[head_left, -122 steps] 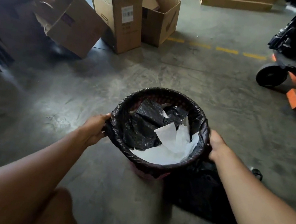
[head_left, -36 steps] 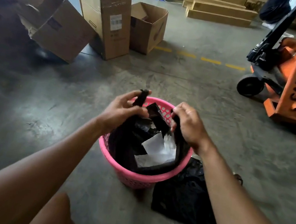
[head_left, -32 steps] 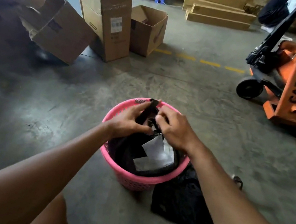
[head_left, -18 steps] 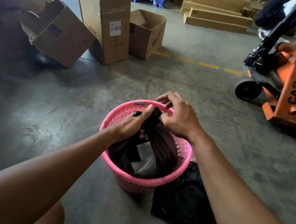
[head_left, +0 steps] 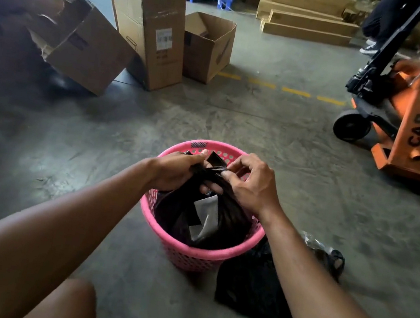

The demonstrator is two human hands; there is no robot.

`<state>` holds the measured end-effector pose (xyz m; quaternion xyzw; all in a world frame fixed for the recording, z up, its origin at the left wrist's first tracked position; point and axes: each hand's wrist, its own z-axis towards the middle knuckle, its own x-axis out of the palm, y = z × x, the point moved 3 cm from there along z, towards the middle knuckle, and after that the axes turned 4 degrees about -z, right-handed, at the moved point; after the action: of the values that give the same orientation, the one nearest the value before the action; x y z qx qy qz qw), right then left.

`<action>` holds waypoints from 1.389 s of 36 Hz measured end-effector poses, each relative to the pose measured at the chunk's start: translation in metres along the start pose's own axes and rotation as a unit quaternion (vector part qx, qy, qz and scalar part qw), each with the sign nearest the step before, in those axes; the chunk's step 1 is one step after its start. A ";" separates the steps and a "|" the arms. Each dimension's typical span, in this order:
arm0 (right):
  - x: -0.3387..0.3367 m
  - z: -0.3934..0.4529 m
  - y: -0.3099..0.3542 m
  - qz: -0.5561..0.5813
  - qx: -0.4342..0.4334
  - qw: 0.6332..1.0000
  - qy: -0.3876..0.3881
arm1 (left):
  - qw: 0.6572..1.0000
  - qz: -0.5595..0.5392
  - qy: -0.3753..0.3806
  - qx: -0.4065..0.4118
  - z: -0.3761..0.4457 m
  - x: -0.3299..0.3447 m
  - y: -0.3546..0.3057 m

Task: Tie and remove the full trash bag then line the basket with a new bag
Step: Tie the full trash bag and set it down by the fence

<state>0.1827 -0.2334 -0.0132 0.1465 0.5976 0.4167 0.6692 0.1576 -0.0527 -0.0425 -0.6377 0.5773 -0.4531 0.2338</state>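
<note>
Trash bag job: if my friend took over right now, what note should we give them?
Left hand and right hand both pinch the gathered top of the full trash bag, mid-tie.
The bag sits inside the pink basket, with white paper showing through a gap.
A new bag lies flat on the floor right of the basket.
Done: top gathered.
Left: finish the knot, lift the bag out, line the basket.

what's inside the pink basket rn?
A black plastic trash bag sits inside the pink perforated plastic basket, its top gathered by the left hand and right hand. White paper shows through the gap. The basket's bottom and remaining contents are hidden.
</note>
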 end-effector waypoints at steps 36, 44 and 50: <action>0.008 0.041 -0.002 -0.096 -0.089 0.976 0.174 | 0.675 0.578 -0.260 0.376 -0.010 -0.013 0.021; 0.008 0.024 -0.019 -0.145 -0.104 0.973 0.146 | 0.556 0.747 -0.294 0.216 -0.006 -0.029 0.035; 0.013 0.003 -0.063 -0.323 -0.001 0.927 0.193 | 0.470 0.857 -0.213 0.018 -0.014 -0.048 0.055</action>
<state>0.2089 -0.2614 -0.0650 -0.1381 0.7296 0.1987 0.6396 0.1205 -0.0162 -0.0954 0.1028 0.7596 0.1132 0.6322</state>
